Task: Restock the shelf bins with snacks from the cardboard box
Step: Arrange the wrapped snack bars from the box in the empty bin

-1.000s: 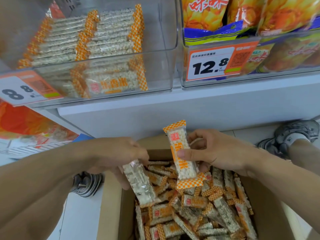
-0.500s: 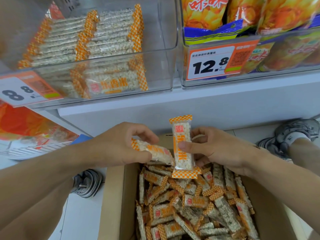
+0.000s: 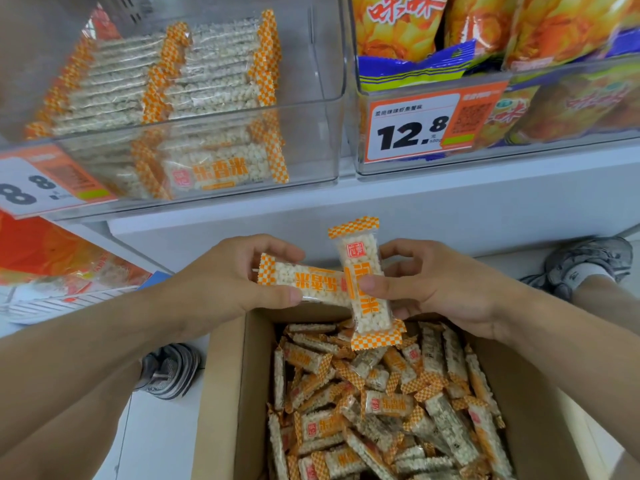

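Shop aisle, pale floor, white shelf ahead. Nearest: open cardboard box on the floor, packed with loose rice-puff bars in clear wrappers with orange-white checkered ends; wrappers read 乐香米 in orange with a small red square seal. A grey sneaker sits left of the box, another grey sneaker with white sock at far right.

Above the box's far edge, left hand grips one bar lying sideways, fingers curled over the top and thumb under; its print reads upside down. Right hand pinches a second bar held upright, thumb across the front, fingers clamped behind. The upright bar overlaps the right end of the sideways bar; they touch.

Farther, on the shelf: clear bin at left holds two neat rows of the same 乐香米 bars, right side of the bin unfilled. Its price tag, orange and white, shows "8" and a small "8". Clear bin on the right holds yellow-orange snack bags with red 咪咪 lettering and blue trim; tag reads "12.8", a QR code beside it. Small print on both tags too small to read. Lower left, orange packets on a lower shelf, blurred.
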Demonstrator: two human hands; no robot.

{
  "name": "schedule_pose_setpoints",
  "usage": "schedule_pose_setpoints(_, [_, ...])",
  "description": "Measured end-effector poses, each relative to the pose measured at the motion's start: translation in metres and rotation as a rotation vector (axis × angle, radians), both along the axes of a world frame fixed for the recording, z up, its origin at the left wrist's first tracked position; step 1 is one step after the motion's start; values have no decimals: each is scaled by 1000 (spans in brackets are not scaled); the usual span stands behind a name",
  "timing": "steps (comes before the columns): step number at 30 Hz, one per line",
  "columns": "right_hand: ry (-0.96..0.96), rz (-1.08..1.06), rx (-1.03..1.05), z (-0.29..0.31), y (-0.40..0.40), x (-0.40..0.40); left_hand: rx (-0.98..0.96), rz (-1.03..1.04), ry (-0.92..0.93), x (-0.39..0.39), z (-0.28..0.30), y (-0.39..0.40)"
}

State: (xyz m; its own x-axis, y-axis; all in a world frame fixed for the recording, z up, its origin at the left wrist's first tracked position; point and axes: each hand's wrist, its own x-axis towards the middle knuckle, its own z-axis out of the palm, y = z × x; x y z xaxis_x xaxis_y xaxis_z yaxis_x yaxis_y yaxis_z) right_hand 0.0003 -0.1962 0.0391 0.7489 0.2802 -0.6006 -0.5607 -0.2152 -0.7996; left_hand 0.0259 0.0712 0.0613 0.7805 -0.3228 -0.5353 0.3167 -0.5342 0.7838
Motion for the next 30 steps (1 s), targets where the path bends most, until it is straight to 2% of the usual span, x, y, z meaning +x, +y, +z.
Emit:
schedule_pose_setpoints(3, [8, -22, 17, 3, -4, 2, 14, 108, 109, -1, 0, -5])
schedule_pose_setpoints(6, [23, -38, 34, 6, -5, 2, 21, 194, 94, -2, -3, -8])
schedule_pose_setpoints(10, [52, -23, 49, 7, -3, 1, 109, 160, -16, -5, -7, -12])
schedule_pose_setpoints(13, [59, 6, 58, 8, -2, 2, 87, 179, 58, -8, -12, -16])
schedule_pose_setpoints(18, [40, 28, 51, 10, -4, 1, 148, 80, 117, -10, -18, -17])
schedule_pose_setpoints(26, [11, 61, 114, 13, -8, 1, 27, 114, 76, -11, -12, -24])
schedule_pose_setpoints(30, [-15, 18, 162, 12, -11, 0, -145, 214, 197, -12, -11, -28])
